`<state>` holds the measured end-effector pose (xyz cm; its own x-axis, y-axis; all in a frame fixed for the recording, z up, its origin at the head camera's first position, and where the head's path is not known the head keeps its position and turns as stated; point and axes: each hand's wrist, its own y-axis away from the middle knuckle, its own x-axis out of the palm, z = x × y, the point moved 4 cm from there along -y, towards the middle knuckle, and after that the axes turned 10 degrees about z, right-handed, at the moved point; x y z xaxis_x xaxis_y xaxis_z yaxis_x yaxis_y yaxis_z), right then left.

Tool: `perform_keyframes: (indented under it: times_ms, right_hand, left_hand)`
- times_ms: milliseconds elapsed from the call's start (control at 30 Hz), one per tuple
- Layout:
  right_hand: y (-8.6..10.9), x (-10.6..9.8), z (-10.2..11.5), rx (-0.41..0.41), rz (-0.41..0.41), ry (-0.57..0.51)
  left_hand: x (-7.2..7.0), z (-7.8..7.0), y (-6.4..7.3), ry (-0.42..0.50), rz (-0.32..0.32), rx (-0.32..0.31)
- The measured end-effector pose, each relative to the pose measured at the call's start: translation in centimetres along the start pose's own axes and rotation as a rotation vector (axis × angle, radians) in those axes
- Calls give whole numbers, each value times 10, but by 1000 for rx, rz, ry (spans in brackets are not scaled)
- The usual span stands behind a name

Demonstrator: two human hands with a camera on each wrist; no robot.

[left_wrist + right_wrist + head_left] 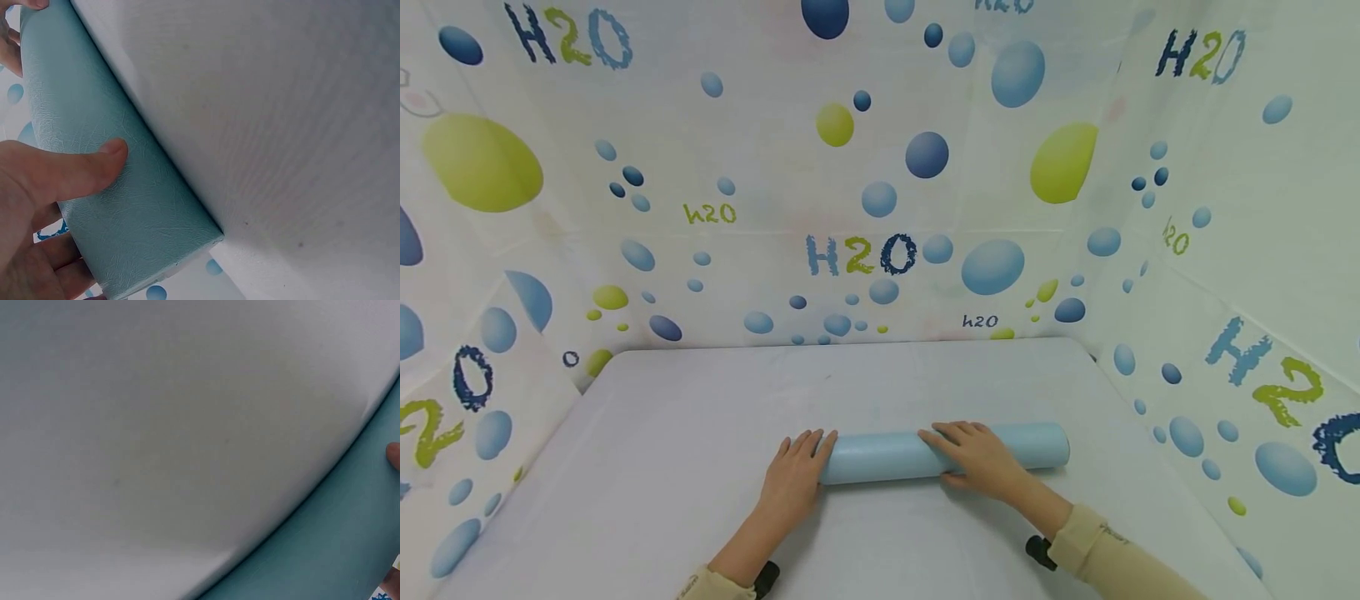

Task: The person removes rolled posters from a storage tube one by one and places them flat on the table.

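Observation:
A light blue roll [880,458] of sheet material lies crosswise on the white table; its surface looks finely creased in the left wrist view. At its left end my left hand [792,477] holds it, the thumb [94,170] on the near side and the fingers reaching round the far side. My right hand [987,463] grips the roll right of its middle, fingers over the top and thumb low on the near side. Only the tip of the right thumb [394,455] and a bit of finger show in the right wrist view.
The white tabletop [700,400] spreads around the roll. White sheets [760,150] printed with blue and green drops and "H2O" lettering enclose the table at the back and both sides. Dark wrist devices [1040,552] show under both cuffs.

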<state>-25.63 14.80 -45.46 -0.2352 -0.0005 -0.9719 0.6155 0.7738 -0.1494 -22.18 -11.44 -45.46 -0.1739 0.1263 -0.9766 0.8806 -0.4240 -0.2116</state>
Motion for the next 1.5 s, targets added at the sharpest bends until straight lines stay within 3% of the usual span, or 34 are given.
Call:
perform_keyframes:
  times_ms: [500,933,1167,1500]
  right_hand:
    - [-14,2,12,-25,-32,36]
    - [-14,6,13,-29,-71,32]
    - [-15,6,13,-28,-62,19]
    - [-15,4,12,-21,-39,-4]
  left_hand:
    - [-1,-1,0,3,7,-14]
    - [3,1,-2,11,17,-17]
    - [4,5,-1,7,19,12]
    - [1,9,-1,109,28,31]
